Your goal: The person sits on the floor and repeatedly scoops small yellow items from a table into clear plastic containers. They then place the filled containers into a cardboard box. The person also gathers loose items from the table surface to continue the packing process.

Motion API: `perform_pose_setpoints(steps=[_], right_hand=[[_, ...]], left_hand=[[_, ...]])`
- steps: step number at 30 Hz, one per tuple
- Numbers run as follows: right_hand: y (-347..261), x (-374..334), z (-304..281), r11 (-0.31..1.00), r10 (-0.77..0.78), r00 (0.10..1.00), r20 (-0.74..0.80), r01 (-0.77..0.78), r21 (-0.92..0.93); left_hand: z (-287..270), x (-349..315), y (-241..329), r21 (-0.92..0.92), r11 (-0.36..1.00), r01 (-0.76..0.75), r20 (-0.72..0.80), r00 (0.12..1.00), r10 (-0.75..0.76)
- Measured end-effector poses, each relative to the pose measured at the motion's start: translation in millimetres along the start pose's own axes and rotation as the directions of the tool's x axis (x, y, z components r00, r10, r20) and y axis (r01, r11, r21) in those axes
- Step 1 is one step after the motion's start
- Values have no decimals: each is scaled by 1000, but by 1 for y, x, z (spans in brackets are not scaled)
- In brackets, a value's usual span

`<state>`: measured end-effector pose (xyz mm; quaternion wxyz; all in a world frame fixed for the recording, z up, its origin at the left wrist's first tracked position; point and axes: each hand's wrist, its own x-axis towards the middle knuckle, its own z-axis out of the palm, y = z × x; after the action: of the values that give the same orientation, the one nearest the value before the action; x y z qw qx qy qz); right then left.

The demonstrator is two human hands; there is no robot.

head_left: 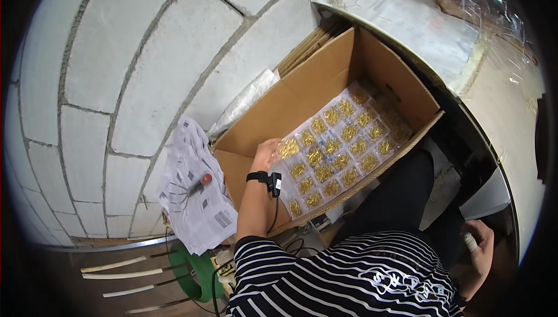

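Reaching into the open cardboard box, my left hand pinches the edge of a small clear packet of gold-coloured pins. It is at the near left end of several rows of similar packets, which lie flat and close together. Part of my left fingers is hidden by the packet and the box. My right hand hangs low beside my right leg, away from the box. It is loosely curled, thumb apart, with a white covering on one digit and no held object visible.
White printed sheets lie left of the box, with a red-handled tool on them. A pale block wall stands behind. Below left are a green coil and several white-handled rods. A worktop with loose pins borders the far right.
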<state>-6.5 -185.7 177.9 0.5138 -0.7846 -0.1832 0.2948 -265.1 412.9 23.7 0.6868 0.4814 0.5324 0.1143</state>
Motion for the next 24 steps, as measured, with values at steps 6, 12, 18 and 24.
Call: perform_pose_setpoints(steps=[6,12,18,24], right_hand=[[13,8,-7,955,205,978,26,-194,-223],[14,24,7,923,238,970,42,-212,-322],[9,32,16,918,274,956,105,-227,-325],[15,29,17,888,269,960,77,-216,-406]], left_hand=[[-52,2,-83,272,893,357,-266,920,-287],[-109,27,-150,477,816,327,-208,944,-257],[-103,19,-147,385,893,234,-204,965,-165],[-94,23,-122,810,571,133,-129,990,-48]])
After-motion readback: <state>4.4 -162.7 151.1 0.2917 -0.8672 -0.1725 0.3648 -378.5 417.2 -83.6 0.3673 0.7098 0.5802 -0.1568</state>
